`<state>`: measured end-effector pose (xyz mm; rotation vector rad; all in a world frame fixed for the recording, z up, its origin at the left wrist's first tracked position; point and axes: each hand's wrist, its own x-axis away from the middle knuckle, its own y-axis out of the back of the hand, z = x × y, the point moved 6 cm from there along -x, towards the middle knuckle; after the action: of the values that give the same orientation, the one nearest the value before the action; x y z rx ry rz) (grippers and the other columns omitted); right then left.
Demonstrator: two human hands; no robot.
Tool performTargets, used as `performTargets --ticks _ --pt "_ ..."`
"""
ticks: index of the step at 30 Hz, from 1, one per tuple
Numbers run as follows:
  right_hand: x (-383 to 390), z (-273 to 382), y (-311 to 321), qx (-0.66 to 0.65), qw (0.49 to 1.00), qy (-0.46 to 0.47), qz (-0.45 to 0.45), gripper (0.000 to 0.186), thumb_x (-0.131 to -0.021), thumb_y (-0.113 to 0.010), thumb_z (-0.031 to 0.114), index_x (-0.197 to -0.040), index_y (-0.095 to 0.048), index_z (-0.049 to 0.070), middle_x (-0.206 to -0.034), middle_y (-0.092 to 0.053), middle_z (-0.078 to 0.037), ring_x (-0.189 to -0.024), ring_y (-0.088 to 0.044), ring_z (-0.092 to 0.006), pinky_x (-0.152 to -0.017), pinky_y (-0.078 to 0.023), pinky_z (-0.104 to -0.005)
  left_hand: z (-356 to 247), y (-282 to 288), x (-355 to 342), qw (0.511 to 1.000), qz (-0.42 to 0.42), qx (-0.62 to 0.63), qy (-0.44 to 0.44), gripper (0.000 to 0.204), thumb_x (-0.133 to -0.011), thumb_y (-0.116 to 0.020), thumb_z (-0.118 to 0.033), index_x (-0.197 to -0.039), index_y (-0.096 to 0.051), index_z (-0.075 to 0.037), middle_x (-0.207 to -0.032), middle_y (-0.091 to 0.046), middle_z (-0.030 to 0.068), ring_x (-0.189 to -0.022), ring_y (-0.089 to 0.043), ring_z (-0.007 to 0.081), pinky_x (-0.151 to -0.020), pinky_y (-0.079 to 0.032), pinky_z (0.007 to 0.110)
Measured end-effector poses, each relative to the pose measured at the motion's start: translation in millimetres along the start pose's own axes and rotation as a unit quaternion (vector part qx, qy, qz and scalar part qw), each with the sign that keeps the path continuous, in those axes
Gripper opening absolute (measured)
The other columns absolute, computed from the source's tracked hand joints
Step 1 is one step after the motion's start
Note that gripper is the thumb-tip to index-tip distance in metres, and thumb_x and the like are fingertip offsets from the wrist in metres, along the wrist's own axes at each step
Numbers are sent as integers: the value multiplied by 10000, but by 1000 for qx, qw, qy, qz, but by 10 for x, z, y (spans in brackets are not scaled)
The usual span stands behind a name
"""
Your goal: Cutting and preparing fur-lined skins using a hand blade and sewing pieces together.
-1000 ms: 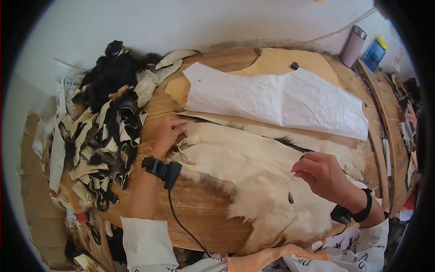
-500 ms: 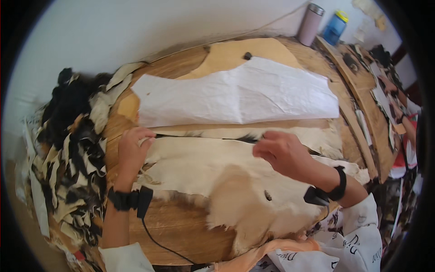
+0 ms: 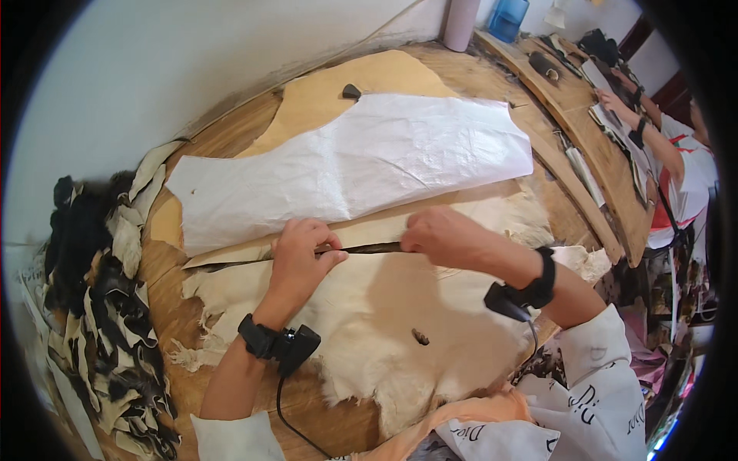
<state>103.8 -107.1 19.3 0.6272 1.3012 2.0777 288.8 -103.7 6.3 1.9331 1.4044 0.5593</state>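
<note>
A pale fur hide [image 3: 361,323], skin side up, lies across the table in front of me, with a ragged lower edge and a small dark hole. A long slit with dark hair showing in it parts the hide from a cream strip [image 3: 484,207] above. At this slit, my left hand [image 3: 300,257] pinches the hide's edge between thumb and fingers. To its right, my right hand [image 3: 442,240] is closed over the same slit; whatever its fingers hold is hidden. A white pattern sheet [image 3: 361,161] lies just beyond both hands.
Tan sheet material [image 3: 369,73] and a small black block [image 3: 351,91] lie at the back. Black and cream fur scraps [image 3: 108,323] heap at left. Wooden strips [image 3: 569,123] run along the right; beyond, another person's hands [image 3: 615,104] work. A pink flask [image 3: 460,23] and blue bottle [image 3: 507,19] stand behind.
My left hand has moved right along the slit, nearer my right hand, and now pinches the hide's edge. The hide's flipped-up furry part now lies flatter. The view has shifted.
</note>
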Motion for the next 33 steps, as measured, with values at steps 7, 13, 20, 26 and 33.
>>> performTargets --ticks 7,13,20,26,33 --pt "460 12 585 49 978 -89 -183 89 -697 -525 10 -660 -601 36 -691 -541 -134 -652 -560 -335 -569 -440 -412 18 17 66 998 -40 37 -8 273 -662 -717 -27 -931 -688 -64 -916 -603 52 -967 -511 207 -768 -487 314" --pt "666 -92 110 -56 959 -107 -258 73 -692 -605 15 -727 -543 32 -787 -479 -120 -758 -496 -303 -666 -419 -384 60 -22 70 999 -33 33 -2 262 -678 -714 -41 -938 -698 -70 -935 -613 55 -974 -512 197 -783 -473 296" --pt "794 -112 -35 43 964 -106 -242 142 -704 -659 110 -730 -538 43 -837 -484 -100 -801 -480 -276 -726 -398 -372 52 -30 56 999 -37 22 5 247 -669 -724 -60 -914 -700 -67 -940 -613 56 -936 -529 199 -783 -463 285" --pt "791 -163 -7 61 961 -109 -246 137 -716 -646 113 -741 -535 37 -832 -476 -100 -811 -472 -272 -731 -397 -368 28 -41 34 998 -60 7 3 192 -666 -729 -76 -856 -706 -66 -878 -619 56 -901 -538 200 -780 -445 296" --pt "662 87 243 87 968 -94 -218 137 -733 -636 116 -747 -534 26 -822 -480 -106 -818 -477 -273 -733 -421 -354 109 -21 63 996 -91 2 4 147 -652 -742 -125 -797 -717 -111 -833 -622 6 -880 -533 179 -782 -405 312"
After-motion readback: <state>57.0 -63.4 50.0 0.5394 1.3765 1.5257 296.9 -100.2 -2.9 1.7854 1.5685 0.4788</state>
